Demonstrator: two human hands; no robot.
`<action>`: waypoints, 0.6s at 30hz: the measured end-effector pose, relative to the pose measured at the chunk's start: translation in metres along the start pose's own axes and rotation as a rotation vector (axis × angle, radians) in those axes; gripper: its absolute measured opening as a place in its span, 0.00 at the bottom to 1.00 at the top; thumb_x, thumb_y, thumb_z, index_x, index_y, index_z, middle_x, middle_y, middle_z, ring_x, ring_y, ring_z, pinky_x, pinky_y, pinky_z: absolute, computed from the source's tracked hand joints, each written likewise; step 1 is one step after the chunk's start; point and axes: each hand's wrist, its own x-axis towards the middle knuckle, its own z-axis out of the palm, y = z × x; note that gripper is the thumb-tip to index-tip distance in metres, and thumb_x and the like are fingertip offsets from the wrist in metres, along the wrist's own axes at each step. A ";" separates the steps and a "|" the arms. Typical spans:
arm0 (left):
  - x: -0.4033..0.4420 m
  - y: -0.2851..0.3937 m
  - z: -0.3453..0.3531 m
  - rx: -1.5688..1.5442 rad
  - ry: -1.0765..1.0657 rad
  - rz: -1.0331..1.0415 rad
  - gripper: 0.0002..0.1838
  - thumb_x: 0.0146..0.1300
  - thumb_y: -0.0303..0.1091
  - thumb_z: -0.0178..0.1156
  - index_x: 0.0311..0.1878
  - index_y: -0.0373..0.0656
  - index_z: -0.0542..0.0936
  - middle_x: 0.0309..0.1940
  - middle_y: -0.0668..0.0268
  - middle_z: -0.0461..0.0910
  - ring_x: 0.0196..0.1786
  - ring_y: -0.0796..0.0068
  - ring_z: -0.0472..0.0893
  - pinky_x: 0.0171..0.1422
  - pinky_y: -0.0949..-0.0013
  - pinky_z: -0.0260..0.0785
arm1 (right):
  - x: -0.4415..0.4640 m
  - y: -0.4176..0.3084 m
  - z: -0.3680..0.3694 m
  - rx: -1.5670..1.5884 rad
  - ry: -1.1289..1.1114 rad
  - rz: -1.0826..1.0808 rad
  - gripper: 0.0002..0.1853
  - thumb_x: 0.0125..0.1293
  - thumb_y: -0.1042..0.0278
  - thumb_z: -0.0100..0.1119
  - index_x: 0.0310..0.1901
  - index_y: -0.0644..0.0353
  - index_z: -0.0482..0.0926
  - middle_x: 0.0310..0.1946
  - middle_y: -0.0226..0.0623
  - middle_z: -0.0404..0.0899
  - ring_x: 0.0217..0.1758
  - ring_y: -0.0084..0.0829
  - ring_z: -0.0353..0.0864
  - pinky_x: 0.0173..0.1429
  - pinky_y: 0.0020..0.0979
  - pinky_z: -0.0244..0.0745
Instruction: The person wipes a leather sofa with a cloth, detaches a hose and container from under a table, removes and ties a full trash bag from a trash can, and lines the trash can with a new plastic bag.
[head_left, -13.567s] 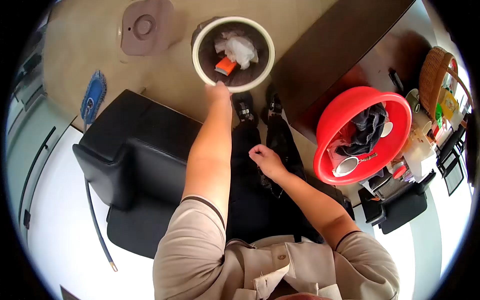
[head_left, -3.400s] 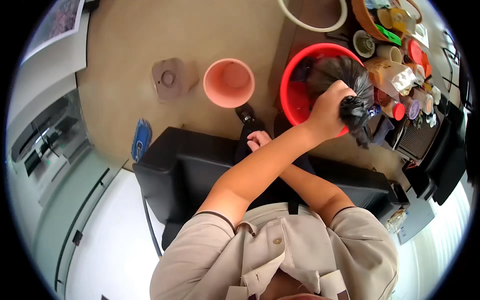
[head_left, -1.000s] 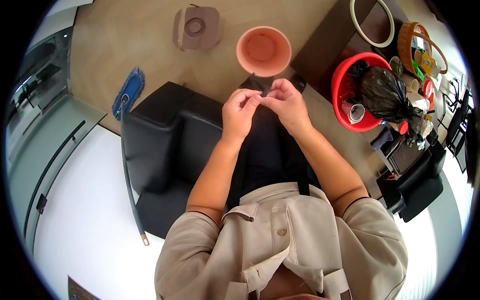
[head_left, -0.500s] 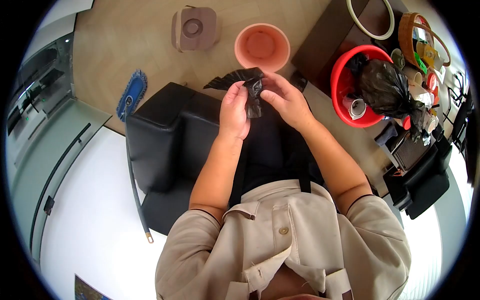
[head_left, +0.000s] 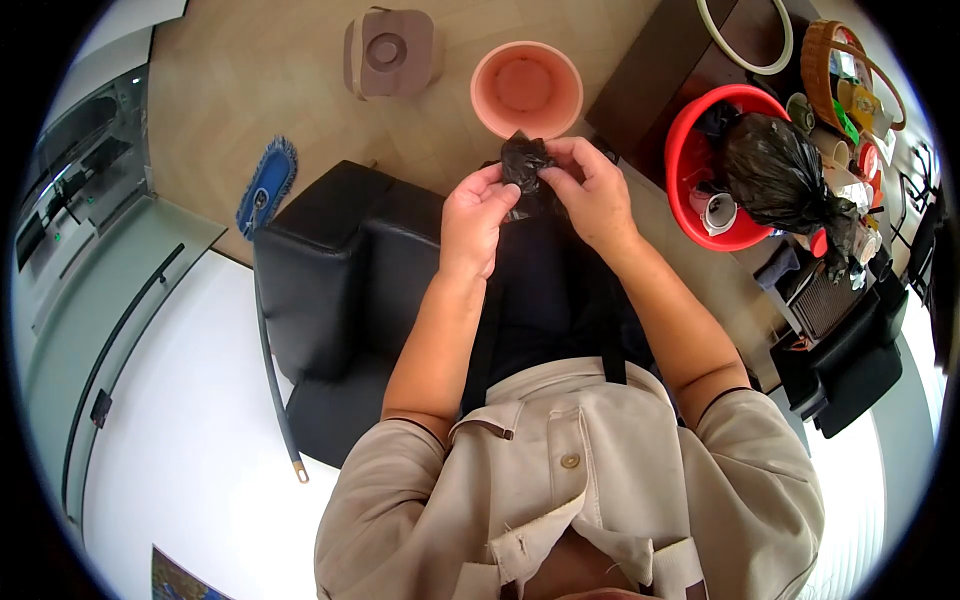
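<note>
A black plastic garbage bag (head_left: 524,165), bunched up small, is held between both hands in front of my body. My left hand (head_left: 474,219) pinches its left side, thumb on top. On the other side, the thumb and fingers of my right hand (head_left: 592,192) close on the bag's right edge. Just beyond the hands, a pink bucket (head_left: 487,112) stands on the floor, its inside bare.
A red basin (head_left: 682,190) at the right holds a tied black bag (head_left: 770,170) and a paper cup (head_left: 718,214). Behind it is a wicker basket (head_left: 818,60). A lidded bin (head_left: 408,55), a blue mop (head_left: 268,185) and a black armchair (head_left: 310,240) are to the left.
The bag's loose, spread-out left part has been gathered into a compact bunch. My right hand has shifted slightly, now closed on the bag's edge.
</note>
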 end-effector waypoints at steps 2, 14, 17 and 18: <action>0.000 -0.002 -0.001 0.015 0.012 -0.014 0.12 0.59 0.21 0.57 0.47 0.33 0.76 0.34 0.67 0.80 0.34 0.83 0.77 0.39 0.81 0.69 | -0.001 0.000 0.000 0.035 -0.001 0.016 0.14 0.54 0.80 0.62 0.44 0.65 0.77 0.32 0.37 0.80 0.34 0.24 0.79 0.41 0.26 0.74; -0.001 -0.014 -0.006 -0.065 -0.002 0.007 0.02 0.62 0.30 0.60 0.33 0.46 0.77 0.27 0.75 0.77 0.28 0.86 0.74 0.32 0.81 0.68 | -0.020 -0.016 0.014 0.246 -0.170 0.180 0.11 0.57 0.71 0.64 0.41 0.64 0.77 0.32 0.33 0.79 0.33 0.19 0.77 0.40 0.22 0.73; -0.001 -0.013 -0.005 -0.091 0.009 0.000 0.04 0.63 0.31 0.59 0.32 0.47 0.75 0.28 0.74 0.77 0.29 0.84 0.76 0.33 0.79 0.72 | -0.014 -0.010 0.013 0.200 -0.140 0.192 0.10 0.59 0.69 0.63 0.40 0.64 0.78 0.32 0.32 0.81 0.34 0.18 0.78 0.41 0.22 0.73; 0.000 -0.015 -0.007 -0.065 -0.003 0.032 0.05 0.63 0.31 0.59 0.31 0.47 0.74 0.28 0.74 0.78 0.29 0.84 0.77 0.34 0.78 0.73 | -0.013 -0.007 0.013 0.202 -0.141 0.196 0.10 0.59 0.69 0.63 0.40 0.64 0.78 0.32 0.32 0.81 0.34 0.18 0.78 0.41 0.22 0.73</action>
